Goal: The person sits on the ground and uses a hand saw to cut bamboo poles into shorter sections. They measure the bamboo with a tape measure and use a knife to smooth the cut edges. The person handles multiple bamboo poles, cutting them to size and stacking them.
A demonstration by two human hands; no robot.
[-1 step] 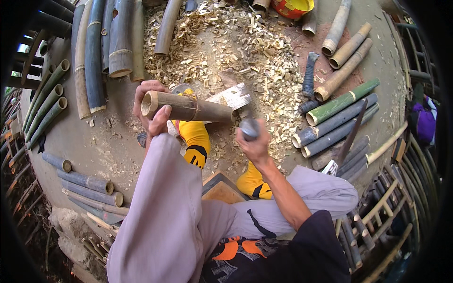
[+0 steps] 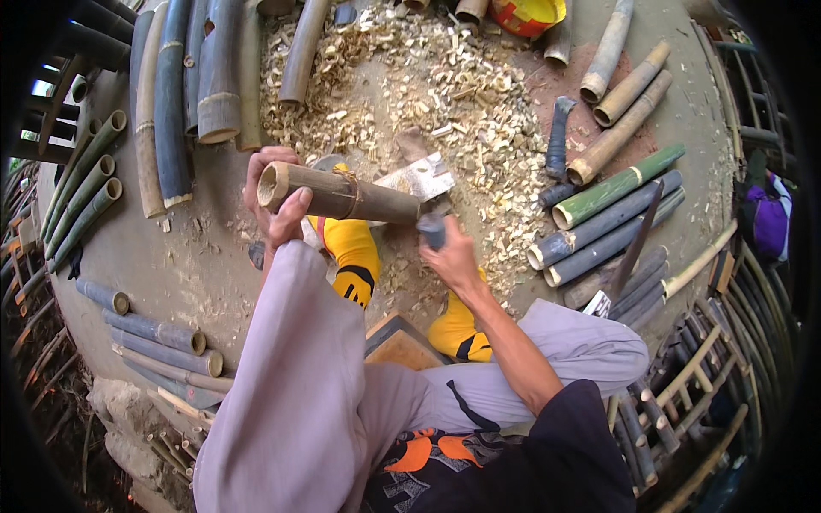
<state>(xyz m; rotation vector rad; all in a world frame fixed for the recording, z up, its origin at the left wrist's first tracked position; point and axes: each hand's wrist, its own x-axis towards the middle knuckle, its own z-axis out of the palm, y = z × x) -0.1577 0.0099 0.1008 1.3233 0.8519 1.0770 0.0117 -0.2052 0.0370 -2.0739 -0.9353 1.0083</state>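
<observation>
wood shavings (image 2: 428, 77), stacked bamboo poles (image 2: 611, 218), orange bowl (image 2: 526, 13)

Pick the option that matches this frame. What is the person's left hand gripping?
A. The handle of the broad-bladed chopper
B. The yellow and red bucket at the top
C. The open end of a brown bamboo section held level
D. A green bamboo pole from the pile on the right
C: the left hand wraps the hollow open end of the brown bamboo section, while the right hand holds the chopper by its handle, blade against the bamboo's far end.
</observation>
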